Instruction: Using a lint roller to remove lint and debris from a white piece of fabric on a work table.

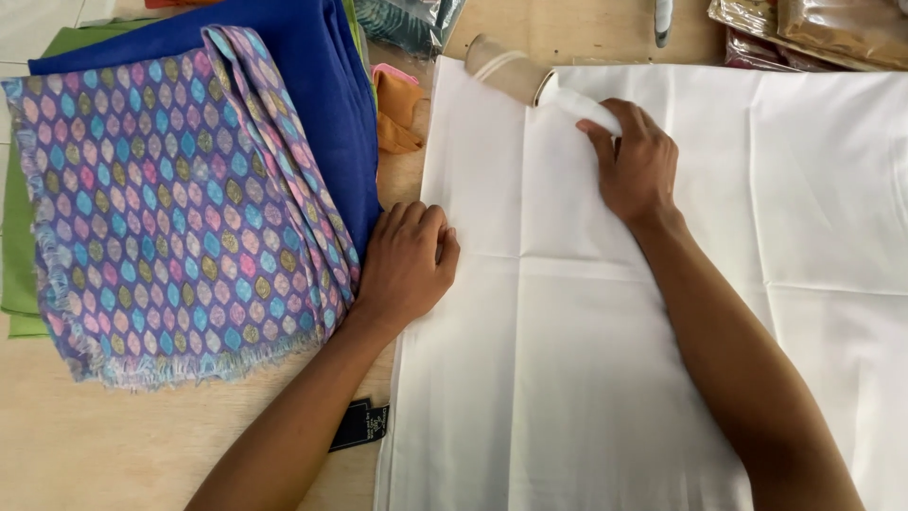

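Partly hidden roller [582,106] under right hand [636,163], left hand [407,262] pressing white cloth [567,360]

You get bright, even daylight here: soft shadows under both forearms, slight glare on the white cloth [586,360], focus sharp.

Light wood worktop [142,445] under my hands. On it: big white cloth [567,360] spread flat at right, green fabric [17,237] at left edge w/ more folded cloth stacked on top, orange cloth [397,114] btwn the two, small black tag [361,426] near the white cloth's edge, plastic packets [823,33] top right.
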